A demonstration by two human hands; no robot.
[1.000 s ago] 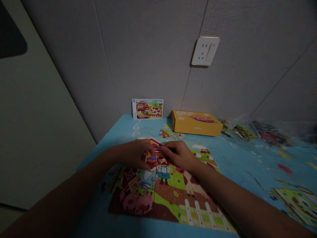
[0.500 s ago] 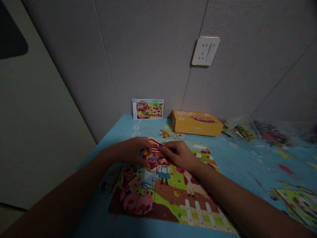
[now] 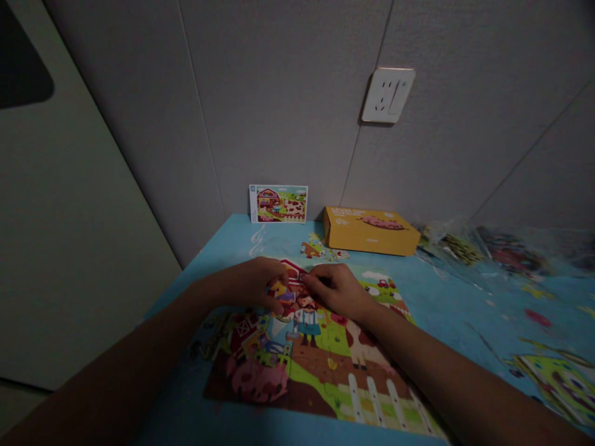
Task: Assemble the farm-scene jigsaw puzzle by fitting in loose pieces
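A farm-scene jigsaw puzzle lies mostly assembled on the blue table. My left hand rests on its upper part, fingers curled and pinching a small colourful puzzle piece. My right hand sits just to the right, fingers bent and pressed down on the puzzle near the red barn roof; what is under them is hidden. The two hands are nearly touching.
A reference picture card leans on the wall. A yellow puzzle box lies behind the puzzle, loose pieces before it. Plastic bags with pieces lie at the right. A wall socket is above.
My left hand has shifted slightly up and back with the piece between its fingers. My right hand has stayed in place.
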